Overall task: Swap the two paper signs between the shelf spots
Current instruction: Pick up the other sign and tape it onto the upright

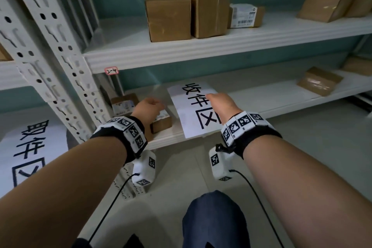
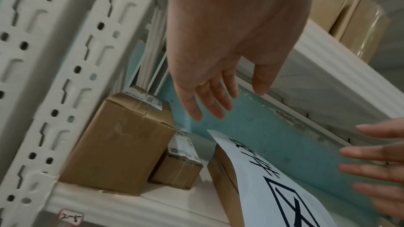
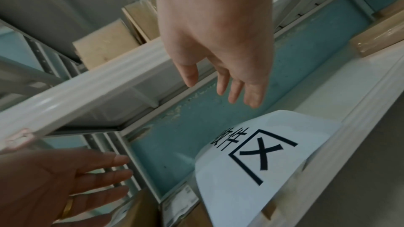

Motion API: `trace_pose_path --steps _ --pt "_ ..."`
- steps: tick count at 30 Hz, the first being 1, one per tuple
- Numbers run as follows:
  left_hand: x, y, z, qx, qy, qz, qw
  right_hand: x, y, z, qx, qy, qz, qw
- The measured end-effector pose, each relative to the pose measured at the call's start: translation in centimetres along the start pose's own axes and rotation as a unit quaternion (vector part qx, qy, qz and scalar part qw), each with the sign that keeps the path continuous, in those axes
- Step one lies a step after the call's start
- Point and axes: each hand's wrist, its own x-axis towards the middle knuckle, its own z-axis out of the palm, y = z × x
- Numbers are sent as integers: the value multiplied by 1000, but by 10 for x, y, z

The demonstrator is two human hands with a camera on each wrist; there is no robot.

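Observation:
A white paper sign (image 1: 193, 110) with black characters lies bowed on the lower right shelf (image 1: 281, 94), draped over a cardboard box (image 2: 225, 175); the same sign (image 3: 258, 160) shows in the right wrist view. My right hand (image 1: 219, 100) hovers above it, fingers (image 3: 251, 92) straight and apart from the paper. My left hand (image 1: 149, 106) reaches in left of the sign with fingers (image 2: 210, 103) spread, holding nothing. A second white sign (image 1: 30, 155) lies on the lower left shelf bay.
A perforated white upright post (image 1: 50, 46) divides the two bays. Small cardboard boxes (image 1: 124, 102) sit left of the sign on the lower shelf. More boxes (image 1: 187, 14) stand on the upper shelf, and flat parcels (image 1: 320, 82) lie at right.

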Motion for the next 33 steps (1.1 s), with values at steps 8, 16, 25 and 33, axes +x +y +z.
trace_pose_path --steps 8,16,25,33 --pt "59 -5 23 -2 -40 -45 998 74 14 -4 -49 70 -35 996" --pt "94 -29 52 -72 -53 -113 990 134 44 -3 -110 86 19 990" --pt "99 -35 66 -185 -90 -163 965 151 60 -2 -141 92 82 982" --pt "88 -26 55 -135 -89 -97 982 133 52 -9 -135 101 54 984"
